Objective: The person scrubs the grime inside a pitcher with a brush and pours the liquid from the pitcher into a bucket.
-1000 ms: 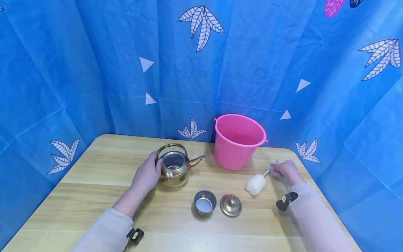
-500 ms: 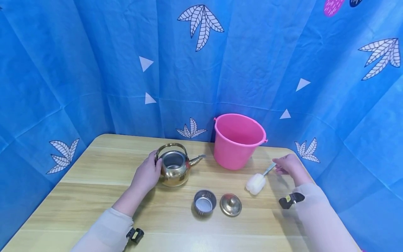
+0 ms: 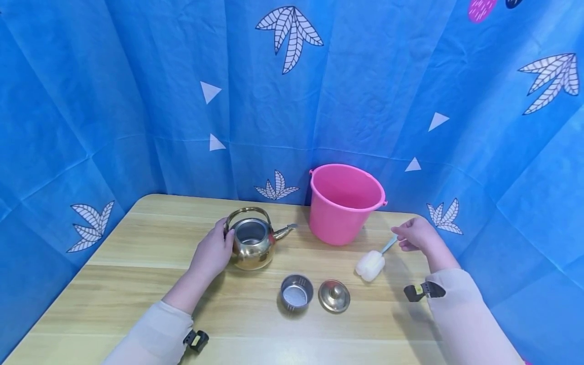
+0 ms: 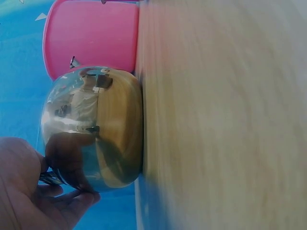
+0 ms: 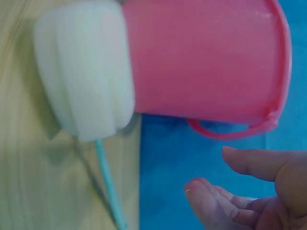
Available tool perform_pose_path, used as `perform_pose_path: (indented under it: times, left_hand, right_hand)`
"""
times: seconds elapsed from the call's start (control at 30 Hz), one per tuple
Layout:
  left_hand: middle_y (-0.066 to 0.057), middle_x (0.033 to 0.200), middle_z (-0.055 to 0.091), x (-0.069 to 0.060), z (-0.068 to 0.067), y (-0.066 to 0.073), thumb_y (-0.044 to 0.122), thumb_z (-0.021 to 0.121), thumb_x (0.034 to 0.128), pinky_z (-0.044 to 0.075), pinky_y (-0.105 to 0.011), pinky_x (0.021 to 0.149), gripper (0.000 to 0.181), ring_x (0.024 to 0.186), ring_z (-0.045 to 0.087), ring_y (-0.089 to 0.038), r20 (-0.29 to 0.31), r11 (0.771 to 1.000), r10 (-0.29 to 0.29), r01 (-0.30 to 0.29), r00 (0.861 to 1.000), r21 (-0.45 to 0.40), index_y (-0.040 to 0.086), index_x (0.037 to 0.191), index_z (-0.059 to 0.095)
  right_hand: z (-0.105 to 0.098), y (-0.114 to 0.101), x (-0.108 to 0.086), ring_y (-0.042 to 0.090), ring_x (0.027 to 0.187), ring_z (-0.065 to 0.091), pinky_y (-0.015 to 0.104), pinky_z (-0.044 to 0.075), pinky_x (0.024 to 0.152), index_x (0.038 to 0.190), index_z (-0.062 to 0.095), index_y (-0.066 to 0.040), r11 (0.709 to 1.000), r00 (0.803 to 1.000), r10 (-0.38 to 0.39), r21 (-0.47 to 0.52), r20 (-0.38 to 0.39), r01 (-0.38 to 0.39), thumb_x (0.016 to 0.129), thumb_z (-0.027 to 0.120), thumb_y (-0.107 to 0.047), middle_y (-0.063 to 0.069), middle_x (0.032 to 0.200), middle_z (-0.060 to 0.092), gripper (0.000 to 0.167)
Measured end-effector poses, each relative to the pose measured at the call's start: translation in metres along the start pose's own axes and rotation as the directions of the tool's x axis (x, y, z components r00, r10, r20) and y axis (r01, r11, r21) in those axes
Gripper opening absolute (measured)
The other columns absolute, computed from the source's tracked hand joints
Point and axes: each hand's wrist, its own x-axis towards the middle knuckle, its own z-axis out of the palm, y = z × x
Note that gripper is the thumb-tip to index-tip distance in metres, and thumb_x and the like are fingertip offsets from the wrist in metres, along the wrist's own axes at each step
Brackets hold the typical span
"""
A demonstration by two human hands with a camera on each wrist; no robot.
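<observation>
My left hand (image 3: 213, 249) grips the brass kettle (image 3: 253, 253) at the handle's base on its left side. The kettle stands upright with its mouth uncovered and its spout to the right. In the left wrist view, my fingers (image 4: 72, 203) curl by its shiny body (image 4: 96, 124). A white sponge brush (image 3: 370, 265) with a thin green handle lies on the table at the right. My right hand (image 3: 417, 235) is above the handle's end. The right wrist view shows its thumb and fingers apart, away from the brush handle (image 5: 108, 179).
A pink bucket (image 3: 342, 218) stands at the back of the wooden table (image 3: 150, 238), right of the spout. In front are a small metal strainer cup (image 3: 296, 293) and a brass lid (image 3: 334, 296). A blue curtain (image 3: 378, 91) hangs behind the table.
My right hand has moved up off the brush handle, and its sleeve has shifted a little to the right. The brush stays where it lay. My left hand and the kettle have not moved.
</observation>
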Motion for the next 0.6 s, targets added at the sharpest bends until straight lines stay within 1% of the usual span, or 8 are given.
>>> perform_pose_path:
  times: [0.13, 0.23, 0.43, 0.6]
  left_hand:
    - [-0.032, 0.135, 0.054, 0.0, 0.0, 0.001, 0.027, 0.04, 0.1083, 0.045, -0.062, 0.099, 0.054, 0.119, 0.056, -0.05, -0.002, 1.0, 0.0, 0.0, 1.0, -0.002, -0.005, 0.151, 0.032]
    - [-0.033, 0.136, 0.054, 0.0, -0.001, 0.002, 0.027, 0.04, 0.1084, 0.045, -0.062, 0.099, 0.054, 0.12, 0.056, -0.05, -0.003, 1.0, -0.004, 0.004, 1.0, 0.002, -0.005, 0.151, 0.032]
    - [-0.033, 0.136, 0.054, 0.0, -0.001, 0.002, 0.027, 0.04, 0.1084, 0.044, -0.062, 0.1, 0.054, 0.12, 0.056, -0.05, 0.003, 1.0, -0.01, 0.01, 1.0, 0.002, -0.005, 0.151, 0.032]
    - [-0.032, 0.136, 0.054, 0.0, -0.001, 0.001, 0.027, 0.04, 0.1085, 0.045, -0.062, 0.099, 0.054, 0.119, 0.056, -0.05, 0.01, 1.0, -0.015, 0.015, 1.0, 0.001, -0.005, 0.151, 0.031]
  right_hand:
    - [0.001, -0.01, -0.007, 0.021, 0.073, 0.068, 0.031, 0.061, 0.068, 0.118, 0.052, 0.013, 1.0, 1.0, -0.024, -0.017, 0.01, 0.024, 0.1, 0.064, -0.022, 0.03, 0.106, 0.064, 0.042]
    - [0.003, -0.017, -0.012, 0.024, 0.078, 0.069, 0.032, 0.061, 0.068, 0.118, 0.052, 0.012, 0.999, 0.999, -0.04, -0.025, 0.013, 0.04, 0.099, 0.065, -0.023, 0.028, 0.104, 0.065, 0.042]
    - [0.005, -0.029, -0.02, 0.026, 0.082, 0.069, 0.033, 0.062, 0.07, 0.12, 0.053, 0.012, 0.997, 0.998, -0.053, -0.047, 0.021, 0.054, 0.098, 0.066, -0.024, 0.03, 0.109, 0.064, 0.044]
    - [0.007, -0.034, -0.025, 0.026, 0.083, 0.069, 0.035, 0.062, 0.072, 0.12, 0.055, 0.011, 0.996, 0.997, -0.071, -0.06, 0.03, 0.073, 0.098, 0.066, -0.025, 0.028, 0.108, 0.065, 0.044]
